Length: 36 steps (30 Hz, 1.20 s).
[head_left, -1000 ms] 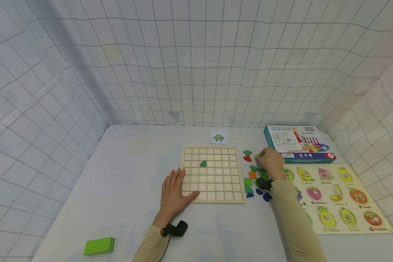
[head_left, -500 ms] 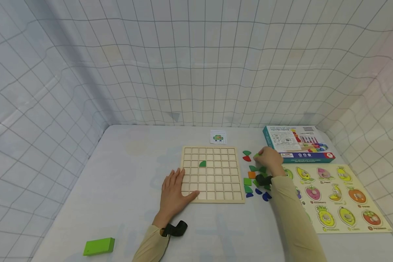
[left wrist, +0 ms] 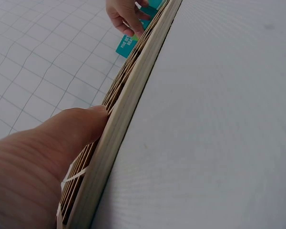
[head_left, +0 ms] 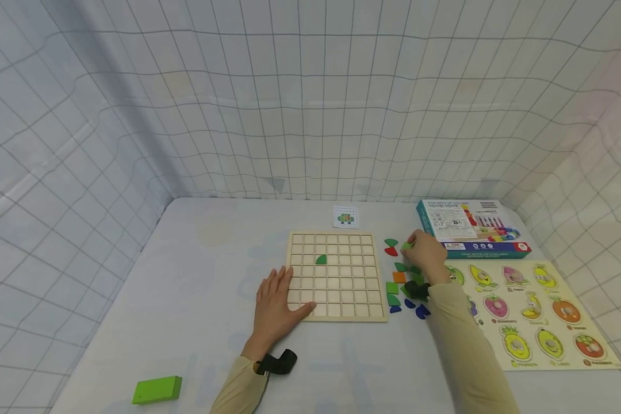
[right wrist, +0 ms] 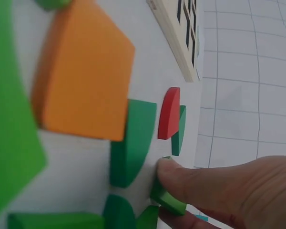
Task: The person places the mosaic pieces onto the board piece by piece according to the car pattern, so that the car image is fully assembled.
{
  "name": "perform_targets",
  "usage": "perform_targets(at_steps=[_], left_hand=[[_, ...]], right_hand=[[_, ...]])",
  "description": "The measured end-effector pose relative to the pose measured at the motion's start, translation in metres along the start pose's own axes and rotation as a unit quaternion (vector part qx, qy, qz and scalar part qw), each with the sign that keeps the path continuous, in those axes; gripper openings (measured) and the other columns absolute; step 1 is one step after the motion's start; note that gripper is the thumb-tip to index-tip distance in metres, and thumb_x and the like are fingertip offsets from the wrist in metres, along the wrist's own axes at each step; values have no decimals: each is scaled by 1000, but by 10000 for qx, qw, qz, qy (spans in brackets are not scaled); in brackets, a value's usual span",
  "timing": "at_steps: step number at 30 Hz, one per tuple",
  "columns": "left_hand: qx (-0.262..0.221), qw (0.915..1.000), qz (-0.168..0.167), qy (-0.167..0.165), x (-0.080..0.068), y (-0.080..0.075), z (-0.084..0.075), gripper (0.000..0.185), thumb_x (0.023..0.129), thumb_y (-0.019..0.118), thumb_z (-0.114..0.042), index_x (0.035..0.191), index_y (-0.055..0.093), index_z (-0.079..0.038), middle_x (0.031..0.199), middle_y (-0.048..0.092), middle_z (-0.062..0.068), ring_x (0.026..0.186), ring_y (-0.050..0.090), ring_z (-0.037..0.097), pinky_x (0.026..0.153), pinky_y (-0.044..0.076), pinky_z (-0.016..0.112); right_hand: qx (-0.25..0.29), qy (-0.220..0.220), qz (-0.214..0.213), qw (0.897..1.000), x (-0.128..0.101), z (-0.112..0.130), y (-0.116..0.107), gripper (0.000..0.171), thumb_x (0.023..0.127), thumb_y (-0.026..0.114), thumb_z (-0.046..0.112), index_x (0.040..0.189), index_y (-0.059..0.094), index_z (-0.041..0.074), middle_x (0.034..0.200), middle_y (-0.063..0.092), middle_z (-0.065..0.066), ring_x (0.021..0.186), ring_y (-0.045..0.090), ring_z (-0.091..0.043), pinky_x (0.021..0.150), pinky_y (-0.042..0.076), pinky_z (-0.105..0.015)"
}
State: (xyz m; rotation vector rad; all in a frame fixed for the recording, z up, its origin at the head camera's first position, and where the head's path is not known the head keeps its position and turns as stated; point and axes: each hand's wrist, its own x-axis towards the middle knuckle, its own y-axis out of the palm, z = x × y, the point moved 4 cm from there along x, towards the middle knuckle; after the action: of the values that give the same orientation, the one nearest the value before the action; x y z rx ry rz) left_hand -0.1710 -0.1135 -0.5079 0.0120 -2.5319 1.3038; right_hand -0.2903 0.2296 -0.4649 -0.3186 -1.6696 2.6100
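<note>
While the grid board (head_left: 335, 275) is steadied by the flat left hand (head_left: 274, 305), a green piece (right wrist: 168, 198) is pinched by the right hand (head_left: 427, 256) fingers; lifting it toward a cell probably comes next.

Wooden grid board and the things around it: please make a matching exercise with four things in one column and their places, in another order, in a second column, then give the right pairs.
Things:
1. left hand
2. right hand
3. green block
4. pattern card

Places:
A. behind the wooden grid board
B. pinching a small green piece
C. near front left corner of the table
D. resting on the board's front left corner

Pairs: 1-D, 2-B, 3-C, 4-A
</note>
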Motion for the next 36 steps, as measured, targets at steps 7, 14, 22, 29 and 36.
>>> perform_targets(at_steps=[7,14,22,29,36], left_hand=[[32,10000,-26,17,0,1,0,93,78,69,-56,148,33,-6,149,31,15,139,18,34,109,13,51],[-5,10000,-57,28,0,0,0,93,78,70,-55,148,33,-6,149,31,15,139,18,33,110,13,51],[-1,10000,-46,21,1,1,1,93,78,70,-54,148,33,-5,149,32,15,139,18,33,110,13,50],[-28,10000,-53,61,1,1,0,93,78,70,-54,147,33,-5,149,32,16,139,18,34,110,13,50],[-9,10000,-38,42,0,1,0,93,78,70,-54,148,33,-6,149,32,16,139,18,33,110,13,51]], right_hand=[[338,-130,-288,9989,-4,-4,1,19,87,67,17,99,59,5,99,64,-18,78,56,-31,69,42,-43],[743,-857,-647,9914,-11,2,-4,16,89,63,15,99,64,3,90,63,-13,73,56,-27,61,43,-37],[1452,-1954,-583,9681,-20,34,2,19,88,66,6,105,68,-3,88,62,-12,78,58,-27,70,47,-45],[1675,-2645,-64,9497,-29,67,26,15,88,68,6,100,69,-2,87,61,-8,74,54,-21,64,45,-33],[1714,-2917,315,9405,-32,95,44,9,88,68,10,95,70,5,83,61,-1,72,55,-16,63,46,-31]])
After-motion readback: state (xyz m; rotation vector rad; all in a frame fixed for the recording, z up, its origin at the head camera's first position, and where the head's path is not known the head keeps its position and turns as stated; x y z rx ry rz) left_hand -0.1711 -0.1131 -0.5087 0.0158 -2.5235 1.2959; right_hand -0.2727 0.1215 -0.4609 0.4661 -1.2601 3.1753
